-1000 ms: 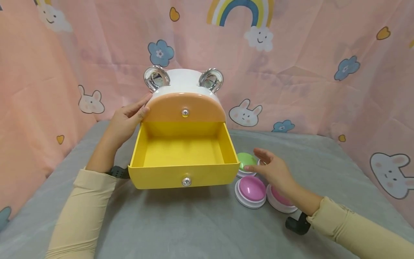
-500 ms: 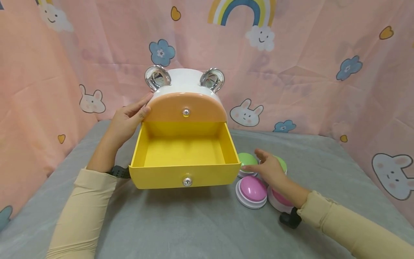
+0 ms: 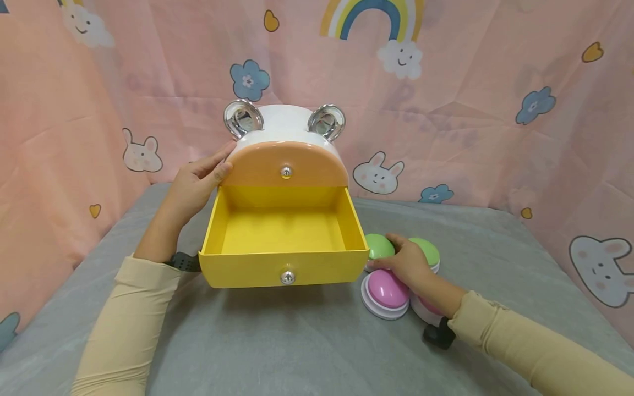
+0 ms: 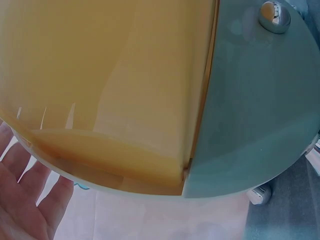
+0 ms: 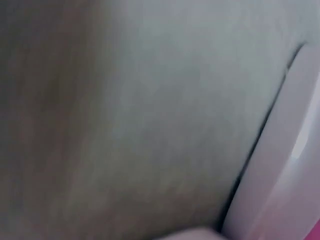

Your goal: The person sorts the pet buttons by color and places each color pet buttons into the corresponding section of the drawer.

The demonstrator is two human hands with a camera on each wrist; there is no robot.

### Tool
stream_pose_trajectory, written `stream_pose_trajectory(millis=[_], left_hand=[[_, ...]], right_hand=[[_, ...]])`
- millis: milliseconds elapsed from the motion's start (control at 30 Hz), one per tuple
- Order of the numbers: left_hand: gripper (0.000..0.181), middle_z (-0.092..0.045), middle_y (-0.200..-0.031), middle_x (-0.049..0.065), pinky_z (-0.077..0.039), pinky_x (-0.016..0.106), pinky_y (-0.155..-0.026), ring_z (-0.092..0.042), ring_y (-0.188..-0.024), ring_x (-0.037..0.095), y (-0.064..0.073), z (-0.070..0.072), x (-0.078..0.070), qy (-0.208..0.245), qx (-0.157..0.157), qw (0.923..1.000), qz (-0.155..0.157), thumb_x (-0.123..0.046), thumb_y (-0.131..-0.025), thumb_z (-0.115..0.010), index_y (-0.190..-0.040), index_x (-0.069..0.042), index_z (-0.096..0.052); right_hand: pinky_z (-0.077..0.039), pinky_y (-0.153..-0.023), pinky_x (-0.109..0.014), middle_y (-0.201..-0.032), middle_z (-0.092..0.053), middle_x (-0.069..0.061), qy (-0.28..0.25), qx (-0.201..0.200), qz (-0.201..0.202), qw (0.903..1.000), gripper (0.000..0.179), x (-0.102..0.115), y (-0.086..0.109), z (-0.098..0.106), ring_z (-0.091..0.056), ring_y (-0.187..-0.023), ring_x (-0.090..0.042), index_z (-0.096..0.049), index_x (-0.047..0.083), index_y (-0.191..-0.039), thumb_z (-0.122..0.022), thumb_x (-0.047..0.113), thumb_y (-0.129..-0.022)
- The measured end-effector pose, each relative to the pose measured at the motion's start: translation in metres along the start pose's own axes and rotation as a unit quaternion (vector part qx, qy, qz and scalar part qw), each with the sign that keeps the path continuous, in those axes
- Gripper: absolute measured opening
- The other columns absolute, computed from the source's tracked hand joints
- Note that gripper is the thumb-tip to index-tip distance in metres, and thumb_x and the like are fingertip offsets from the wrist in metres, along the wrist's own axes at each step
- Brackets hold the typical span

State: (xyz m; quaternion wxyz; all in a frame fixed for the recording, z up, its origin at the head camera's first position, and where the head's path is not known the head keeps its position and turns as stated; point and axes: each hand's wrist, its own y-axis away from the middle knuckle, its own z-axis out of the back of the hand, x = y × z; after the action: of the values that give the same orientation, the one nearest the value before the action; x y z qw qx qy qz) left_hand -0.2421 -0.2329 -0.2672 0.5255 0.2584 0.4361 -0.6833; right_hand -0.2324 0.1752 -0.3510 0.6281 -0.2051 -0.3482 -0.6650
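A toy-like two-drawer box stands on the table, with a white shell, mirrored ears and an orange upper drawer (image 3: 287, 157). Its yellow lower drawer (image 3: 282, 269) is pulled out with nothing inside. My left hand (image 3: 190, 184) rests against the box's left side, thumb at the front edge; the left wrist view shows fingers (image 4: 32, 180) extended along the shell. To the right, my right hand (image 3: 408, 264) grips a green buzzer button (image 3: 380, 246) by its rim, thumb near and fingers beyond. A pink buzzer button (image 3: 388, 289) lies just in front.
A second green buzzer button (image 3: 426, 252) stands behind my right hand. Another pink one (image 3: 426, 308) is partly hidden under my wrist. Grey cloth (image 3: 297, 346) covers the table, and a pink patterned curtain (image 3: 446, 137) hangs behind it.
My right hand has moved left and down onto the green buzzer button, uncovering the second green one behind it. My left hand and the box stay in place.
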Motion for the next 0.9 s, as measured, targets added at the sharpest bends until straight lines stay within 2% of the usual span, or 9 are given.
stream_pose_trajectory(millis=[133,400,667,900], left_hand=[[0.051,-0.039,-0.158,-0.012,-0.035,0.049,-0.120,-0.034,-0.149,0.018,0.000,0.000,0.000,0.002,0.002,1.0000,-0.001,-0.048,-0.100,-0.054,-0.149,-0.041,-0.042],[0.051,-0.039,-0.158,-0.012,-0.036,0.050,-0.119,-0.035,-0.149,0.020,-0.001,0.000,0.001,0.001,0.001,1.0000,0.000,-0.050,-0.099,-0.054,-0.148,-0.043,-0.042],[0.051,-0.040,-0.157,-0.012,-0.037,0.050,-0.119,-0.036,-0.148,0.019,-0.002,0.000,0.001,0.000,-0.006,1.0000,-0.005,-0.048,-0.099,-0.054,-0.148,-0.041,-0.043],[0.051,-0.039,-0.158,-0.012,-0.035,0.049,-0.120,-0.035,-0.149,0.019,-0.001,0.000,0.001,0.000,-0.002,1.0000,-0.005,-0.048,-0.100,-0.054,-0.149,-0.040,-0.043]], right_hand=[[-0.035,-0.118,-0.053,-0.158,-0.036,-0.023,-0.020,-0.025,-0.001,0.9995,0.088,0.005,0.002,0.004,-0.035,-0.144,-0.040,-0.030,0.003,-0.155,-0.078,0.026,-0.085],[-0.037,-0.118,-0.051,-0.159,-0.036,-0.019,-0.029,-0.063,0.035,0.9970,0.087,0.031,0.014,0.029,-0.037,-0.144,-0.040,-0.029,0.007,-0.157,-0.076,0.030,-0.087],[-0.037,-0.119,-0.047,-0.159,-0.039,-0.010,-0.078,-0.078,0.079,0.9907,0.088,0.070,0.031,0.058,-0.035,-0.149,-0.032,-0.033,0.012,-0.156,-0.080,0.032,-0.084],[-0.039,-0.118,-0.043,-0.158,-0.042,-0.004,-0.091,-0.071,0.101,0.9881,0.085,0.100,0.045,0.068,-0.037,-0.147,-0.027,-0.037,0.019,-0.155,-0.081,0.034,-0.083]])
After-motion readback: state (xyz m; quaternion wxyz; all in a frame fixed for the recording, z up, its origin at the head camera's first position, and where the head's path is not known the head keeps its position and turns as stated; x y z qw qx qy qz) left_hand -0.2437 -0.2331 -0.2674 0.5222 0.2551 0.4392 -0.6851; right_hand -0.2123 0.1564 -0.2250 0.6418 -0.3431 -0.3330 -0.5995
